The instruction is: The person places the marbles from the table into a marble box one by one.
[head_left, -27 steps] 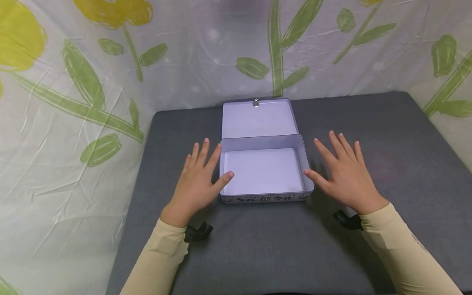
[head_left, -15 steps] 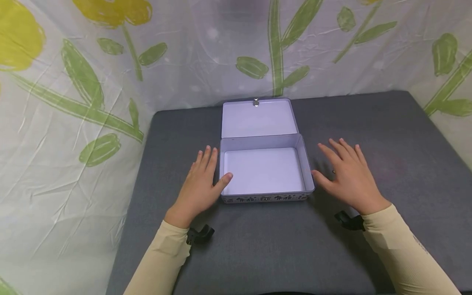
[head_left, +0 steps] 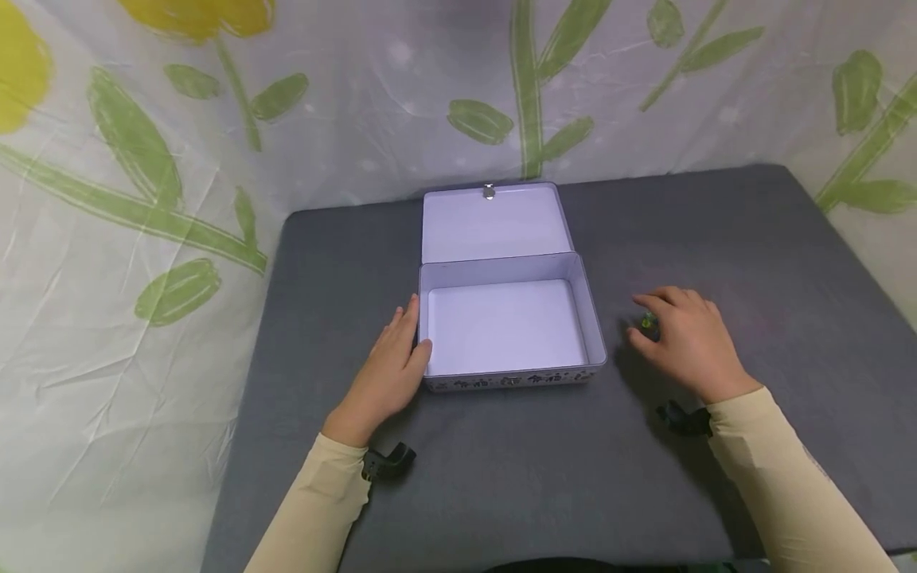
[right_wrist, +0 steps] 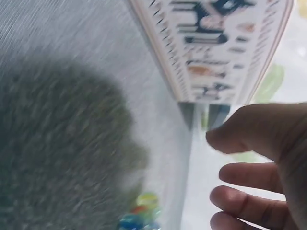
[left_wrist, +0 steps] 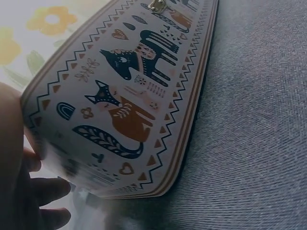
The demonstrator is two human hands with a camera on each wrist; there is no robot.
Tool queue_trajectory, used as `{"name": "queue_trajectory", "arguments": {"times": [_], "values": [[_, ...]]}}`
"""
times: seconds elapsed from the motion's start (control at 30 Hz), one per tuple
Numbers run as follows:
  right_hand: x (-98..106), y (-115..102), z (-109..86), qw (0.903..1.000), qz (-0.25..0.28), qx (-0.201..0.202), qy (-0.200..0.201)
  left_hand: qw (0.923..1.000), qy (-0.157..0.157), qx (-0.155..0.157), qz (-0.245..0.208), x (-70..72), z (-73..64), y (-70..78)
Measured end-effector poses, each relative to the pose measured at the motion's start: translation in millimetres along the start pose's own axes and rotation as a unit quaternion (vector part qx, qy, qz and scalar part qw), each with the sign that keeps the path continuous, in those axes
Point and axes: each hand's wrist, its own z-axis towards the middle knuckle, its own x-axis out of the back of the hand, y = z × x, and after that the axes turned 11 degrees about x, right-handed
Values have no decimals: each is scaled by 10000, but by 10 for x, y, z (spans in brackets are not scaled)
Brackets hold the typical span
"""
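A lidded tin box (head_left: 512, 379), pale lilac inside with a patterned outside, stands with its lid (head_left: 494, 223) laid back. My left hand (head_left: 383, 378) lies along the box's left side, fingers fairly straight and thumb at the rim. In the left wrist view its fingers (left_wrist: 50, 190) show beside the printed front (left_wrist: 127, 96). To the right of the box, my right hand (head_left: 688, 342) hovers with bent, parted fingers around a small green-yellow thing (head_left: 649, 321). The right wrist view shows shiny see-through pieces (right_wrist: 144, 211), yellow-green, red and blue, on the cloth, apart from the fingers (right_wrist: 249, 175).
Dark grey cloth covers the table (head_left: 530, 477). A white curtain (head_left: 358, 119) with printed yellow flowers and green leaves hangs behind and at the sides. A metal clasp (head_left: 489, 191) sits on the lid's far edge.
My left hand has drawn in against the box's left side. My right hand has moved away from the box and bent its fingers over the small pieces. The head view has shifted slightly.
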Motion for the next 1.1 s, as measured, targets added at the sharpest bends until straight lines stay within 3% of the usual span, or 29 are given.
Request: {"name": "queue_trajectory", "arguments": {"times": [0.17, 0.47, 0.77, 1.1], "values": [[-59, 92, -35, 10000, 5, -83, -24, 9995, -2, 8, -312, -26, -17, -33], [-98, 181, -50, 9986, -53, -283, -436, 9957, 45, 61, -925, -84, -92, -38], [-141, 256, -104, 9998, -191, 35, 17, 9840, 211, -67, -1766, -184, -140, 7], [-144, 277, -127, 9997, -221, 23, 81, 9777, 180, 5, -2091, -272, -131, 7]]}}
